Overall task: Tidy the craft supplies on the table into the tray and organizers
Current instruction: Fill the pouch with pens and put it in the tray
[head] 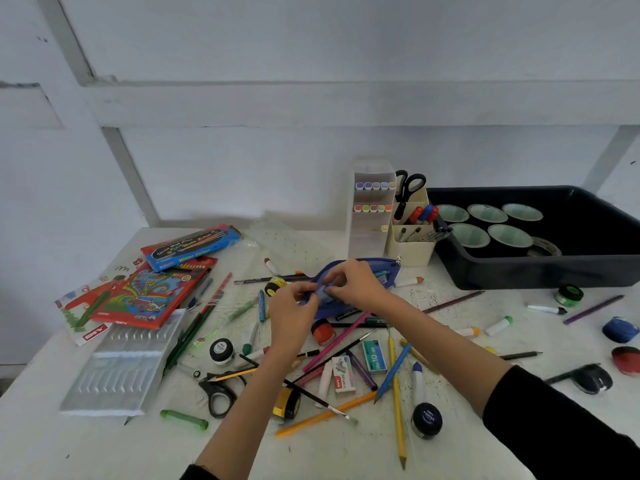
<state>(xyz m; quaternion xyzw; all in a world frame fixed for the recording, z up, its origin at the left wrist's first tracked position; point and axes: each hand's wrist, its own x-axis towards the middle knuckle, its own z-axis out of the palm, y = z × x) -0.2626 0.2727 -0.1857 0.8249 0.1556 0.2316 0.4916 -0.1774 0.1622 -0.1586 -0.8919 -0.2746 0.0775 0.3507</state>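
The two hands meet in the middle of the frame over a blue soft pencil pouch (372,266) that lies on the white desk (346,455). The left hand (292,306) pinches the near edge of the pouch with bent fingers. The right hand (353,282) grips the pouch from the top, its fingers curled too. To the right sits a big black plastic tray (519,271) with round pale cups inside. Just left of the tray stand a tall white marker organizer (370,237) and a cream pen holder (410,251). Lots of things lie loose in the lower part of the frame, such as a long yellow pencil (396,393), black scissors (218,393) and a small orange paint pot (322,332).
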